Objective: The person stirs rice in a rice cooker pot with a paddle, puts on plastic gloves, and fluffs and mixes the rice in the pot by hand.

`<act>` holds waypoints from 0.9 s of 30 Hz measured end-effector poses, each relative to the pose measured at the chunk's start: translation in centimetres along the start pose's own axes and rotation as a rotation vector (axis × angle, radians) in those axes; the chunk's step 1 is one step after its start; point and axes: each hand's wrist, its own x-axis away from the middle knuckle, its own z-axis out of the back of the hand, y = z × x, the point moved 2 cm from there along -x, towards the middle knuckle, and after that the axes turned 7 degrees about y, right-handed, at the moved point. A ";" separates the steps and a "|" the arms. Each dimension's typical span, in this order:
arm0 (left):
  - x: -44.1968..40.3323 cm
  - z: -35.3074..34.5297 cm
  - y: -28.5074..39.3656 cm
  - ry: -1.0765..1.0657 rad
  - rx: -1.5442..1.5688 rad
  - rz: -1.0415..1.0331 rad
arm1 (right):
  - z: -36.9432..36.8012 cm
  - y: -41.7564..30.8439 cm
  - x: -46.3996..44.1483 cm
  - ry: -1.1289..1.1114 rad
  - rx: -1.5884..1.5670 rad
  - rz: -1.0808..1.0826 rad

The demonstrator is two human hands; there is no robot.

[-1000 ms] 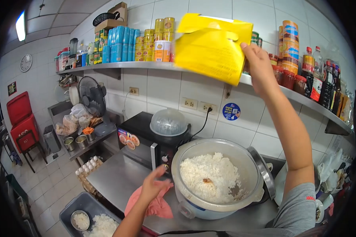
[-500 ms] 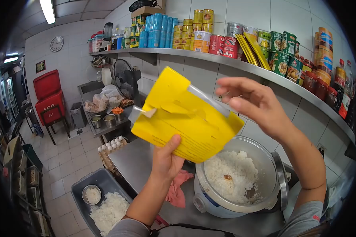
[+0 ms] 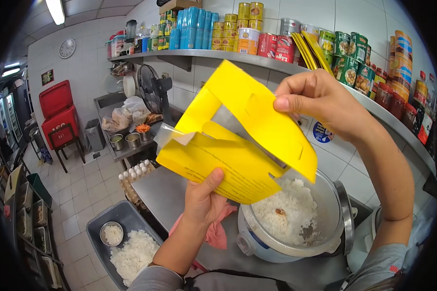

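On my feed, the left hand [image 3: 204, 199] clasps the lower edge of the yellow packet [image 3: 204, 157], thumb on its printed face; I'd want that hold steady but light, so the card doesn't buckle. The packet is raised above the desk [image 3: 155, 188], near the rice cooker [image 3: 267, 254]. Farther right, the right hand [image 3: 320, 99] pinches the flap [image 3: 264, 119], which I'd ease back evenly to avoid tearing.

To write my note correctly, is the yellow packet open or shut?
The yellow packet is open: the right hand holds its flap raised, with a gap showing beneath.
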 end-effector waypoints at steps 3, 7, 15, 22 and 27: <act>0.1 0.0 -0.3 0.023 -0.013 -0.018 | -0.5 -0.1 0.0 -0.049 -0.015 -0.016; 0.6 -0.4 -0.5 0.010 -0.051 -0.012 | -1.5 1.1 -0.2 0.046 -0.018 0.040; 0.3 -0.8 -1.4 0.085 -0.157 -0.066 | -1.4 1.3 -1.4 0.183 0.269 0.058; -0.4 1.4 -1.7 0.167 -0.057 0.031 | 5.9 2.4 -5.3 0.611 0.160 0.299; -0.6 3.5 -0.8 0.184 0.020 0.072 | 12.2 2.4 -6.1 0.756 0.002 0.330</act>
